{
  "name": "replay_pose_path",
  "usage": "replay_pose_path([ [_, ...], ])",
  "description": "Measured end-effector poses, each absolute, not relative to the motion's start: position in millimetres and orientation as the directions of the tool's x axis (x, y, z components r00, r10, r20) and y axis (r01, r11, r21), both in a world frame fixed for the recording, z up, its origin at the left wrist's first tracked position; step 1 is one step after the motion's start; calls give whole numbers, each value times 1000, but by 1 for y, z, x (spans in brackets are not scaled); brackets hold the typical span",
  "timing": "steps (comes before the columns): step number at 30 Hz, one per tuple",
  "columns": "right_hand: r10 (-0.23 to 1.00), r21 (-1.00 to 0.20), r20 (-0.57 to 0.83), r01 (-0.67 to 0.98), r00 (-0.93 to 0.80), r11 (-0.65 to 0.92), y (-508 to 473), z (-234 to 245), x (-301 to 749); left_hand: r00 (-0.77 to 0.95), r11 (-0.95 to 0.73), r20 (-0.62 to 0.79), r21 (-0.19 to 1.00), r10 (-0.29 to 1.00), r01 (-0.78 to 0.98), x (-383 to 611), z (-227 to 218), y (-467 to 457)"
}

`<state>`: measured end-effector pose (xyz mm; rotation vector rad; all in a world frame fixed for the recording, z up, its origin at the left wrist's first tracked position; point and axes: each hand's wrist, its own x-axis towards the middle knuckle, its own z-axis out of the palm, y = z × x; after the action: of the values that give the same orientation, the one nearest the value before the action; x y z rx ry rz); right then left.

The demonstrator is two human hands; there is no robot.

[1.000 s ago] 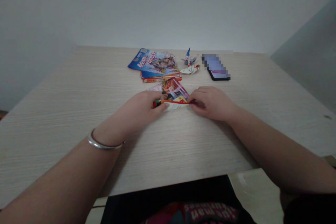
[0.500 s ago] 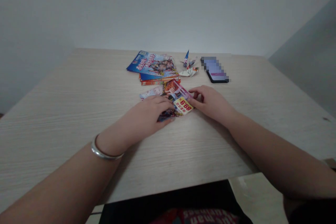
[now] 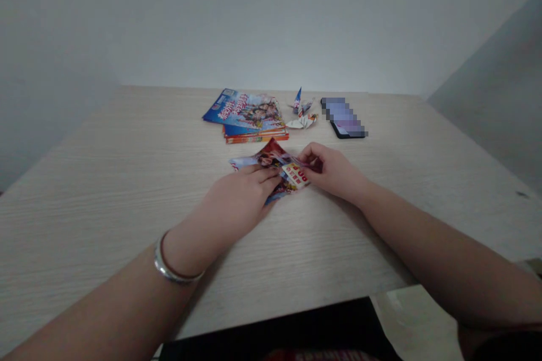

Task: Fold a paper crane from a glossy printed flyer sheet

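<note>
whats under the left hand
The left hand lies flat on a colourful printed sheet on the wooden table; the sheet's covered part cannot be seen.

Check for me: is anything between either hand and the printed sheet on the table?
Nothing visible. The left hand lies flat on the printed sheet and the right hand pinches its right edge. The leaflet stack, paper crane and phone lie farther back, apart from it.

Leaflet stack (image 3: pixel 249 115) behind sheet (image 3: pixel 283 169), perhaps a crane (image 3: pixel 301 113) rightward, phone (image 3: pixel 344 119) rightmost
</note>
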<state>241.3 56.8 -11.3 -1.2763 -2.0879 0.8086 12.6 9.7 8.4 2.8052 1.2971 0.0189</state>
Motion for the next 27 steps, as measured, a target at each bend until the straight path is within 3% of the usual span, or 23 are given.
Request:
replay_pose_path([
  [8, 912, -587, 194, 703, -360, 402, 58, -14, 238, 678, -680, 51, 63, 733, 731, 14, 3, 9],
  [13, 920, -628, 168, 681, -354, 377, 57, -14, 243, 656, -658, 56, 91, 753, 747, 12, 3, 11],
  [17, 932, -649, 177, 675, -315, 351, 53, -14, 250, 624, -635, 124, 215, 771, 742, 8, 2, 15],
  [21, 822, -484, 233, 671, -520, 562, 46, -8, 254, 480, -493, 127, 337, 868, 802, 4, 4, 18],
  [24, 712, -479, 243, 557, -659, 679, 44, -4, 253, 365, -364, 71, 381, 928, 850, 5, 6, 17],
  [27, 710, -485, 247, 550, -659, 679, 46, -6, 250, 263, -275, 85, 403, 961, 873, 8, 7, 15],
])
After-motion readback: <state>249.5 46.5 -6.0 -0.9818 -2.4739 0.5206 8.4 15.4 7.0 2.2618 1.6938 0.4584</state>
